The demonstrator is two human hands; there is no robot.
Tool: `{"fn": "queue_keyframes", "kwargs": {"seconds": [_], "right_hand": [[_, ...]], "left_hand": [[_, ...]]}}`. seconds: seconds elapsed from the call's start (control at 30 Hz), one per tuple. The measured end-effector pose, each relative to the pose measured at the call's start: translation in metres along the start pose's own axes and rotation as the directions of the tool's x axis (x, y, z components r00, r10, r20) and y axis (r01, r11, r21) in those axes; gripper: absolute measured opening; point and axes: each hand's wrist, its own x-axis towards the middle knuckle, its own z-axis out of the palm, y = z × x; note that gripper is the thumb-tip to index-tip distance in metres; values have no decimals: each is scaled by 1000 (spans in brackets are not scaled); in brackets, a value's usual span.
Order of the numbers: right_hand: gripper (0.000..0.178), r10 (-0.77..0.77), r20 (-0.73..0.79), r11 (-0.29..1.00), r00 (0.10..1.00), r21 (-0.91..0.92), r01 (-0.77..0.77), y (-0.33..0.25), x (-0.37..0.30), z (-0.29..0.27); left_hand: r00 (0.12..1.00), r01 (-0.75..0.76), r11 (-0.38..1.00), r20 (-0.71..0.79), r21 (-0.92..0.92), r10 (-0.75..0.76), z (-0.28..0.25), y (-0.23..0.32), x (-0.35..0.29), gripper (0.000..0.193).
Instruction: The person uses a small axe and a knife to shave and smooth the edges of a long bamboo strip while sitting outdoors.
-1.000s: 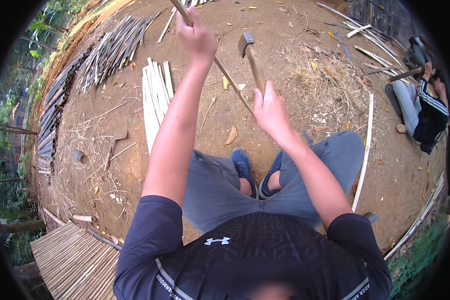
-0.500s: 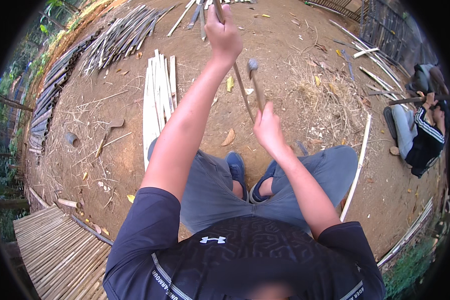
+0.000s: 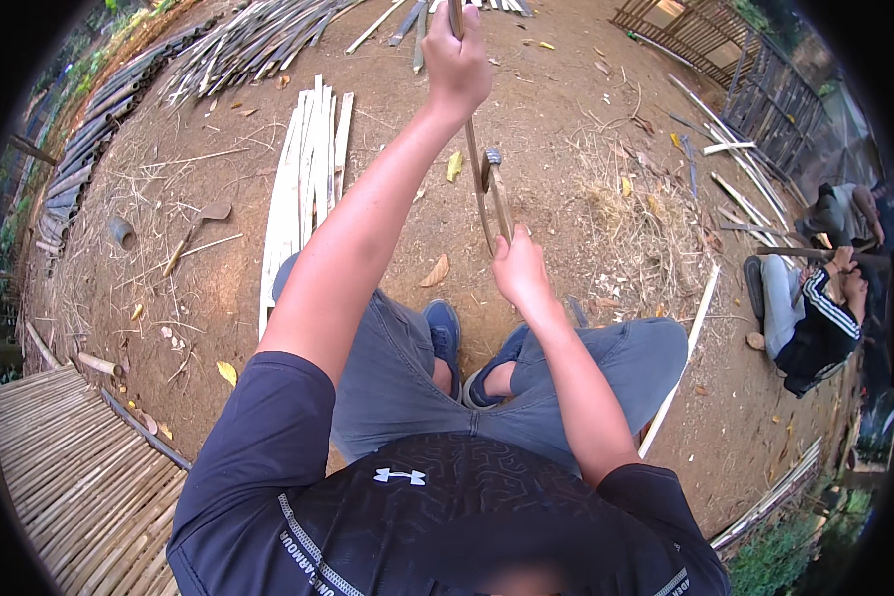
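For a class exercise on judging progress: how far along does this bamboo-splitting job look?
Done: a bundle of pale split slats lies on the dirt to the left. In hand: the left hand grips a thin bamboo strip upright, and the right hand holds a wooden-handled blade against it. Left: more unsplit-looking poles are stacked beyond.

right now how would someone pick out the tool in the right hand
Start at the bare dirt yard and find the person's two blue shoes. Just above them the right hand grips a wooden handle. The tool ends in a dark metal head, unlike the plain bamboo strip in the left hand.
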Motion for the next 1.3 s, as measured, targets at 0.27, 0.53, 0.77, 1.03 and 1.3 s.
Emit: {"fn": "queue_keyframes", "kwargs": {"seconds": [0.27, 0.53, 0.77, 1.03, 1.3], "right_hand": [[23, -3, -97, 988, 995, 153, 18, 6, -13, 10], [17, -67, -339, 922, 939, 338, 188, -49, -8, -47], [15, 27, -78, 1000, 997, -7, -28, 5, -2, 0], [26, 4, -118, 994, 993, 107, 9, 23, -4, -3], [20, 149, -191, 950, 970, 301, -87, 48, -9, -12]], "left_hand": [[982, -162, 984, -88, 73, 169, 0, -15, 1, 45], [998, 58, 996, -40, 71, -56, -19, -28, -5, 38], [990, -49, 998, -131, 35, 53, -10, -32, -2, 39], [997, 12, 997, -83, 82, -6, -12, -39, -4, 39], [996, 35, 998, -84, -45, -39, -14, -41, -6, 29]]}}
